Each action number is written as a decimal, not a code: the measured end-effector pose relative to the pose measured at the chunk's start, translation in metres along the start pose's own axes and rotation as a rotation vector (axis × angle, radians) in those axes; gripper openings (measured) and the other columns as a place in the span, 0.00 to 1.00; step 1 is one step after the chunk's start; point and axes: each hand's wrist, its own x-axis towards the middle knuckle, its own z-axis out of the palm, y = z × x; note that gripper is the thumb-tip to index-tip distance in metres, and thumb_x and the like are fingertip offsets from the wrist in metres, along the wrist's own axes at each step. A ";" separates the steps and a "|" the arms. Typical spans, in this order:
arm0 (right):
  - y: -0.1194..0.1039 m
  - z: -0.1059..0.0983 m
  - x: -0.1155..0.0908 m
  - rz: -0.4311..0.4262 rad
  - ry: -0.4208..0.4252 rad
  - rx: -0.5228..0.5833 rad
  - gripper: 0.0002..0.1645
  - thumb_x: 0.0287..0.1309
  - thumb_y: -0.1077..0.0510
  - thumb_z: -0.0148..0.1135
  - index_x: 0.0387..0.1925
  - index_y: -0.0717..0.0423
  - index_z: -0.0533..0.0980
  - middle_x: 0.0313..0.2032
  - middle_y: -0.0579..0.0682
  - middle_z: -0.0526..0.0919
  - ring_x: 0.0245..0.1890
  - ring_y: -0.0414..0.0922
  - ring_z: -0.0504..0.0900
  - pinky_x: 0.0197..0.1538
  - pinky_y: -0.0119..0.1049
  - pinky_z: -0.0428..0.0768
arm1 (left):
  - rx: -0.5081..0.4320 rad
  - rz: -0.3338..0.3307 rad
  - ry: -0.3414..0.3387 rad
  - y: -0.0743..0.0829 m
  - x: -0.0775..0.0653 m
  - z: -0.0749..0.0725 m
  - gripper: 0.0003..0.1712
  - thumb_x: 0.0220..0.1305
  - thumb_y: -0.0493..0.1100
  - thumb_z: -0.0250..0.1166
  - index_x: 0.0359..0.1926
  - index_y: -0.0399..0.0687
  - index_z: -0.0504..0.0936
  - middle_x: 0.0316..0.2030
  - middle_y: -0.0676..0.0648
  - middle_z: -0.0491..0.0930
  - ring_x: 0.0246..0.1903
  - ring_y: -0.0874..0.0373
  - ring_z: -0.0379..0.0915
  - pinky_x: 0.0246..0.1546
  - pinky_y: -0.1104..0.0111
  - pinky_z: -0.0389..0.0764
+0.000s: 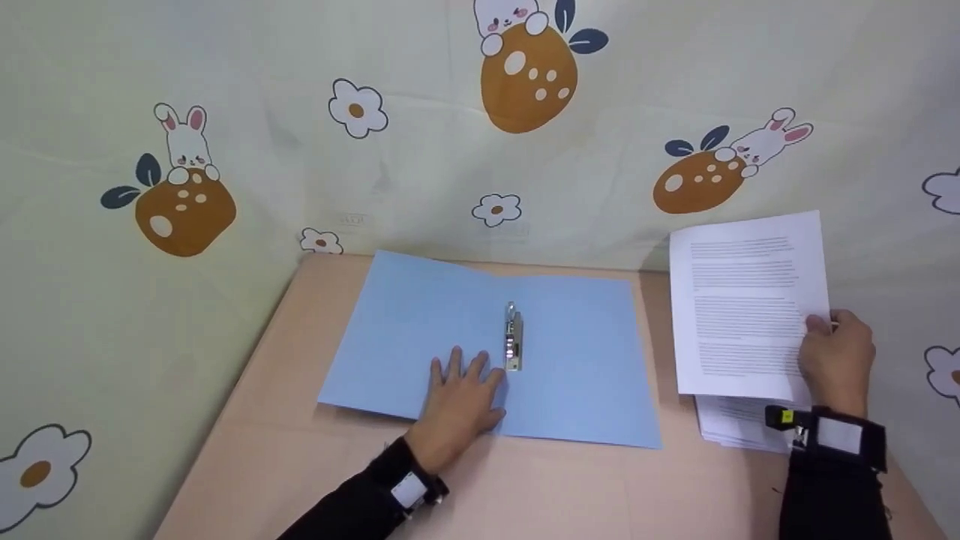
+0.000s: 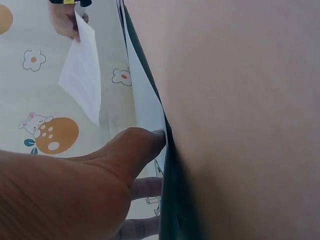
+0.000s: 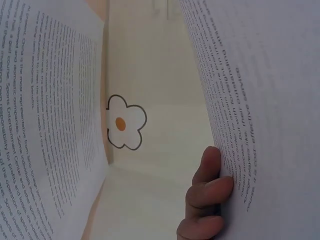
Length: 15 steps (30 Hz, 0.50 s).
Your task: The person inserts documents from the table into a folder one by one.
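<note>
A light blue folder [image 1: 405, 322] lies spread flat on the table, its metal clip [image 1: 513, 337] near the fold. My left hand [image 1: 459, 405] rests on the folder's left half with fingers spread, close to the clip; in the left wrist view its thumb [image 2: 145, 142] touches the folder's edge. At the right, my right hand [image 1: 838, 360] pinches printed paper [image 1: 742, 315] by its right edge and holds it raised. Curled fingers [image 3: 212, 192] show against the paper's back in the right wrist view. Below lies a stack of printed sheets [image 1: 739, 427], partly hidden by the raised paper.
The tan table [image 1: 570, 495] meets a pale cloth backdrop [image 1: 420, 180] printed with rabbits, orange fruit and flowers, which rises behind the folder and along the left side. Both wrists wear black straps with small devices.
</note>
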 end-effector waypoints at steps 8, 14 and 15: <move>-0.009 0.015 -0.002 -0.062 -0.092 -0.006 0.39 0.94 0.52 0.37 0.87 0.78 0.57 0.72 0.79 0.76 0.59 0.59 0.82 0.40 0.27 0.79 | 0.013 -0.005 0.023 0.001 0.000 -0.002 0.33 0.75 0.58 0.80 0.74 0.54 0.85 0.81 0.39 0.79 0.83 0.23 0.70 0.81 0.23 0.73; -0.016 0.036 -0.004 -0.122 -0.146 -0.024 0.37 0.94 0.53 0.38 0.85 0.80 0.60 0.67 0.78 0.78 0.58 0.60 0.82 0.45 0.32 0.78 | 0.004 -0.014 0.015 0.002 0.000 -0.003 0.33 0.74 0.57 0.81 0.74 0.54 0.85 0.82 0.39 0.79 0.83 0.24 0.70 0.82 0.24 0.73; -0.017 0.040 -0.004 -0.131 -0.154 -0.029 0.37 0.94 0.53 0.39 0.85 0.80 0.61 0.67 0.78 0.78 0.58 0.61 0.82 0.45 0.33 0.78 | 0.001 -0.014 0.013 0.002 -0.001 -0.003 0.33 0.74 0.57 0.81 0.74 0.54 0.85 0.82 0.39 0.79 0.83 0.24 0.70 0.82 0.24 0.72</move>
